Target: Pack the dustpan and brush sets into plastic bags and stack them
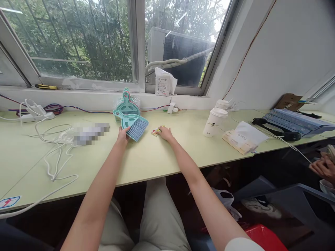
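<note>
A teal dustpan (pixel 125 119) with a grey-blue ribbed face (pixel 138 129) is tilted up over the front of the pale green table (pixel 151 160), its looped handle pointing to the upper left; the person's left hand (pixel 123 135) is clamped on its lower edge, thumb over the front, the other fingers mostly hidden behind; just to the right, a small colourful patterned piece (pixel 154 133) lies on the tabletop, partly covered by the right hand (pixel 164 133); the right fingers reach onto it, though one cannot tell whether they are pinched together on it or merely resting.

Right behind the held dustpan stand more dustpans (pixel 127 104) in clear wrapping, near the wall; to their right sits a white plug adapter (pixel 172 108); farther right come a lidded white cup (pixel 215 123), a tissue pack (pixel 237 141) and a blue box (pixel 290 122); on the left lie white cables (pixel 56 167) and a power strip (pixel 38 116); at the far right edge shows another person's hand (pixel 323 169).
</note>
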The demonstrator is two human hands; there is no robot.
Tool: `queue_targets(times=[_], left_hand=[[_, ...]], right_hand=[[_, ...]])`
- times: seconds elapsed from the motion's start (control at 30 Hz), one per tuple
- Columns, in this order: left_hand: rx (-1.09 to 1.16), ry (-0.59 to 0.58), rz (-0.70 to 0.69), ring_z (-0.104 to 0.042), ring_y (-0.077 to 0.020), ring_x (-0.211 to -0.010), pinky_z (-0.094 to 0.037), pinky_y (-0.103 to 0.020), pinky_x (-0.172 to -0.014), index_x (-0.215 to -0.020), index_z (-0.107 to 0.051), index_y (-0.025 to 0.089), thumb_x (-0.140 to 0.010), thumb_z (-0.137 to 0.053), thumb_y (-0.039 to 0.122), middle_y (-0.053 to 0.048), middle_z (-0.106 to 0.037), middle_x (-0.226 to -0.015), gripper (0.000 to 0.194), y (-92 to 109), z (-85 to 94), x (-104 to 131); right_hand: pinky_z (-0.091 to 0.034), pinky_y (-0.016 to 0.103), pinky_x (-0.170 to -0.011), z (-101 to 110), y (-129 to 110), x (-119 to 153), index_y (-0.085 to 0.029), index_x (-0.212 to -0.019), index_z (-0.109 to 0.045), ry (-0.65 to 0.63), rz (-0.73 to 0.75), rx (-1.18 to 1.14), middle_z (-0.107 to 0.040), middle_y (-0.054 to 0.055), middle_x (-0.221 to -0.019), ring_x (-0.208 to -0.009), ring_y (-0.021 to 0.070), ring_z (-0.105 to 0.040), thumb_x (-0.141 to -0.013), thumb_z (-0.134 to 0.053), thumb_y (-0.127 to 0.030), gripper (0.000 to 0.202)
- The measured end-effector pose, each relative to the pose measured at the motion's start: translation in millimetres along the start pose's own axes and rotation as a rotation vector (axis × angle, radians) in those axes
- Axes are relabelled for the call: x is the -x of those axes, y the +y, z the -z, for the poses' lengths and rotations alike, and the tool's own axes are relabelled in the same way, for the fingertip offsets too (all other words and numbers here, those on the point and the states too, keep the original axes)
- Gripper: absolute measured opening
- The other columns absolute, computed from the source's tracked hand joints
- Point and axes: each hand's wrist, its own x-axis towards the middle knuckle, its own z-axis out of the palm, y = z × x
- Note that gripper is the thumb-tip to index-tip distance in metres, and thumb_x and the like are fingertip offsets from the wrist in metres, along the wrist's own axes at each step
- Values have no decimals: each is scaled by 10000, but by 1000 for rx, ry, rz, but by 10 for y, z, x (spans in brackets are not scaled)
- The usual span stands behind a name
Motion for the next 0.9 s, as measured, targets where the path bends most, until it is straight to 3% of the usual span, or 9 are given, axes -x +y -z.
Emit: queue_targets(times=[0.13,0.23,0.33,0.4,0.47,0.57,0.7,0.9], left_hand=[[-3,-11,10,-647,-129,-871,-568,-230,-720,-1064,-538,235,-788,-615,90,-33,-631,-1055,321,-18,-10,-7],[-23,-11,23,-646,-118,-835,-571,-237,-729,-1069,-535,228,-786,-619,78,-32,-632,-1047,331,-42,-57,30],[-47,-22,44,-638,-98,-777,-569,-219,-702,-1073,-536,213,-792,-630,81,-38,-638,-1058,324,-64,-131,93],[-39,-44,51,-640,-95,-774,-565,-207,-696,-1070,-541,200,-808,-630,101,-44,-645,-1051,294,-72,-181,139],[-8,-105,37,-650,-106,-794,-563,-212,-705,-1063,-550,184,-827,-633,152,-53,-654,-1040,253,-76,-218,183],[15,-228,-20,-659,-129,-811,-565,-241,-719,-1055,-562,170,-802,-683,234,-63,-659,-1031,288,-76,-239,237],[-28,-296,-68,-660,-146,-824,-565,-223,-683,-1045,-563,160,-680,-757,168,-68,-654,-1036,413,-81,-230,276],[-39,-276,-75,-660,-159,-824,-571,-227,-663,-1054,-547,159,-576,-729,50,-69,-648,-1031,523,-68,-233,274]], right_hand=[[-245,443,-1094,39,-9,-3,-180,-1177,-652,80,-85,-101,-659,125,-1164,-1141,252,-567,-926,-501,-379,353],[-399,363,-965,142,-42,-13,-189,-1116,-680,215,-168,-333,-694,100,-1054,-1029,240,-619,-948,-412,-454,413],[-407,336,-981,211,-202,7,-193,-1251,-609,394,-61,-522,-634,102,-1225,-1163,224,-568,-969,-290,-516,534],[-310,378,-1091,181,-381,56,-209,-1333,-546,438,91,-523,-513,94,-1392,-1327,213,-433,-967,-289,-537,554],[-127,500,-1158,92,-571,131,-249,-1388,-487,366,213,-404,-376,65,-1499,-1434,218,-255,-961,-309,-553,554],[77,646,-1095,-63,-781,248,-264,-1491,-298,165,250,-204,-118,39,-1585,-1483,228,-6,-960,-271,-582,620],[103,683,-1061,-133,-850,325,-251,-1530,-141,73,205,-136,52,24,-1587,-1471,214,127,-964,-169,-594,662],[67,709,-1052,-94,-833,294,-304,-1513,-219,128,169,-199,41,20,-1594,-1470,254,124,-957,-279,-570,619]])
